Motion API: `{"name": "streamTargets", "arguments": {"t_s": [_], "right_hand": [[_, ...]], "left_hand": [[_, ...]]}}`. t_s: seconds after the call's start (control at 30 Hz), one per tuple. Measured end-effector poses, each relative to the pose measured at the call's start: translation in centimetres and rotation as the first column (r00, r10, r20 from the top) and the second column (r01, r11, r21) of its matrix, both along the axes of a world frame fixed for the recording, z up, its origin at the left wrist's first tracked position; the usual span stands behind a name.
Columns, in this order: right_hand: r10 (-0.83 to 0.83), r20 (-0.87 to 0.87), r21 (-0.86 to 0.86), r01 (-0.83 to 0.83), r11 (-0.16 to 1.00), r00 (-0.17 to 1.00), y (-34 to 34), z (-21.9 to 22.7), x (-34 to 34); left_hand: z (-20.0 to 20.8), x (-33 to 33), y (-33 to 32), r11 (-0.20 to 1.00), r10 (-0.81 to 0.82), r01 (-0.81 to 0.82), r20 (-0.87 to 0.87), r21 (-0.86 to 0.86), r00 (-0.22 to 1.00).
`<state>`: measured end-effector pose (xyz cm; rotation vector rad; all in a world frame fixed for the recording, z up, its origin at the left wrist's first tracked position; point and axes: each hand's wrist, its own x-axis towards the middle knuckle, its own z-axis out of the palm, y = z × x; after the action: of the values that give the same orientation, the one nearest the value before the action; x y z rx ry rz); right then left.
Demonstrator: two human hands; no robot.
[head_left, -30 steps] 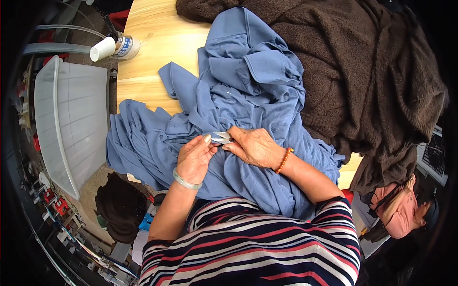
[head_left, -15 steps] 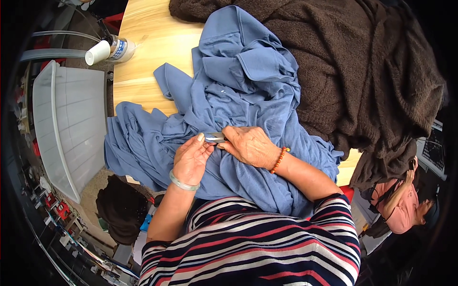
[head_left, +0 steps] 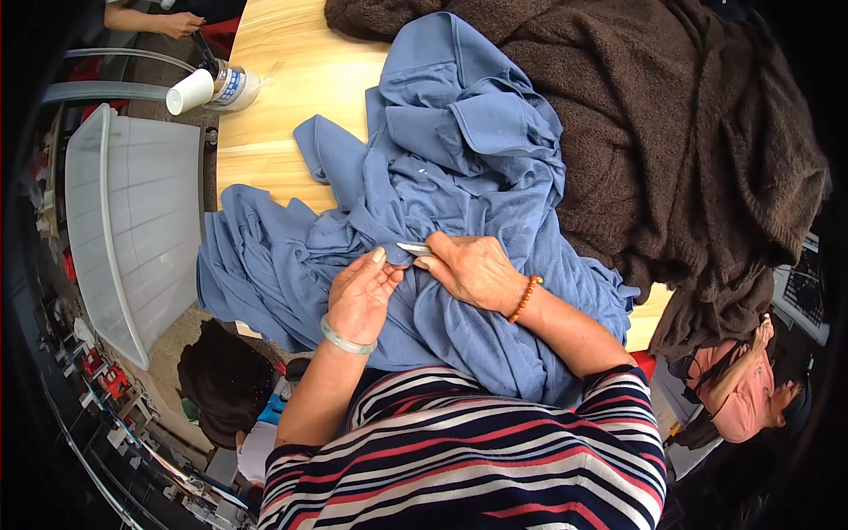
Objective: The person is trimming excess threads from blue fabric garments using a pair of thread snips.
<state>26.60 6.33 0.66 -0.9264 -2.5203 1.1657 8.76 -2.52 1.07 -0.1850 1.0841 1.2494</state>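
- Step in hand, AFAICT: we're doing close blade work on the crumpled slate-blue cloth with stitched edges [head_left: 442, 212], which is lying bunched on the pale wood-grain table [head_left: 274, 53] right in front of us.
- R hand [head_left: 477, 269] is gripping a small silver metal cutting tool w/ pointed blades [head_left: 415, 249], tips aiming left.
- L hand [head_left: 360, 291] is prob. pinching a bit of the blue cloth betw. thumb & fingers — just beside those tips.
- Next move, we're judging, is calling for a firm pinch, w/ blades clear of the L thumb & surrounding folds.
- Hard to see: R fingers are covering the tool's handle; we aren't managing to tell if blades are touching cloth, or what exactly they're working on.
- Folds are hiding most of the blue cloth's shape; the top edge is cutting off the dark brown fleecy cloth [head_left: 671, 132] & the arm behind a co-worker's hand [head_left: 181, 24].
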Motion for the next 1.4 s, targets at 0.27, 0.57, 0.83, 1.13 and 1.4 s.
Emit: {"name": "streamTargets", "arguments": {"t_s": [0.27,0.57,0.83,1.13,1.4], "right_hand": [[0.024,0.032,-0.024,-0.024,0.999,0.999,0.1,0.4,-0.2],[-0.116,0.008,-0.173,0.116,0.978,0.993,0.3,-0.5,0.5],[0.012,-0.007,-0.118,-0.013,0.993,1.000,0.3,-0.2,0.4],[0.022,0.039,-0.067,-0.020,0.998,0.999,0.1,0.3,0.1],[-0.017,0.017,-0.064,0.018,0.998,1.000,-0.1,0.7,-0.2]], "left_hand": [[-0.2,0.2,0.0,0.999,0.031,-0.031,0.019,-0.018,0.999],[-0.3,-0.2,0.0,1.000,0.026,-0.026,0.014,-0.007,1.000],[-0.2,0.0,0.2,1.000,0.028,-0.027,0.016,-0.007,0.999],[0.1,0.7,0.4,0.999,0.039,-0.040,-0.061,-0.011,0.997],[0.0,0.6,0.3,0.999,0.046,-0.046,-0.051,-0.005,0.998]]}}
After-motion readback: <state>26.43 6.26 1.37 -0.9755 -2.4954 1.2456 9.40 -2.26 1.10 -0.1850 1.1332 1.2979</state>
